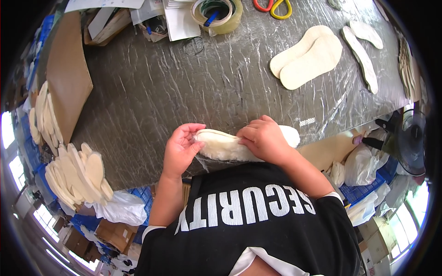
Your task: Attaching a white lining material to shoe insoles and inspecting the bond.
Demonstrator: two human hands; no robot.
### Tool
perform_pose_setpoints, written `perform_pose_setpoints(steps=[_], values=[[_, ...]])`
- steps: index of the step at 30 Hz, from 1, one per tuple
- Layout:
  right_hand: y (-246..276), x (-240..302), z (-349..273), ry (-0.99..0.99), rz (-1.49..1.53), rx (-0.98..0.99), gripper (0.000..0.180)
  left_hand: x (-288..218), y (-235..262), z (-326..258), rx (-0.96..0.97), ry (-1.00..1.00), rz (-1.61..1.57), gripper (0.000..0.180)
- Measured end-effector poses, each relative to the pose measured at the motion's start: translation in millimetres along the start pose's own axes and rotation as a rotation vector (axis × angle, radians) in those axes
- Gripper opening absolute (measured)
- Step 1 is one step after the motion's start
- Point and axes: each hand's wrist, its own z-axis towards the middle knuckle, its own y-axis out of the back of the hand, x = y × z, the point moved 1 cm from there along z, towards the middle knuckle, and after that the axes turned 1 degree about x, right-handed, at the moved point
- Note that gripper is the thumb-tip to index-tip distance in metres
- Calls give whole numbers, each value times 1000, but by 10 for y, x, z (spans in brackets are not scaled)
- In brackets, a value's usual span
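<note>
Near the table's front edge, close to my body, I hold a cream fleecy insole (221, 149) on its side, its fluffy pile toward me. My left hand (180, 149) pinches one end between thumb and fingers. My right hand (267, 138) is closed round it nearer the other end, with the fingers pressed on the upper edge. A seam or gap shows along that edge, so it may be two layers together; I cannot tell. Farther off on the right, a pair of flat cream insoles (311, 60) lies overlapping. Beside them, two more narrow cream insoles (361, 57) rest on edge.
A dark plastic-covered table (184, 87) spreads before me. Tape rolls (225, 23), papers (181, 20) and scissors with red and yellow handles (280, 9) sit at the far side. A cardboard sheet (69, 69) and stacked insoles (78, 175) stand left; a fan (410, 142) is right.
</note>
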Motion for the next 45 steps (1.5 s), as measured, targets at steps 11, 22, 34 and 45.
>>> perform_pose_setpoints(steps=[11, 22, 34, 45], values=[[-17, 39, -23, 50, -26, -35, 10, -42, -134, -74, -255, -232, 739, 22], [-144, -11, -22, 30, -84, -29, 10, 53, -123, -101, -262, 7, 696, 25], [-219, -76, -14, -92, -128, -84, 13, -74, -301, 1, -45, -210, 1033, 12], [-192, -231, -190, -97, -112, -53, 15, -236, -398, 110, 75, -260, 1000, 13]])
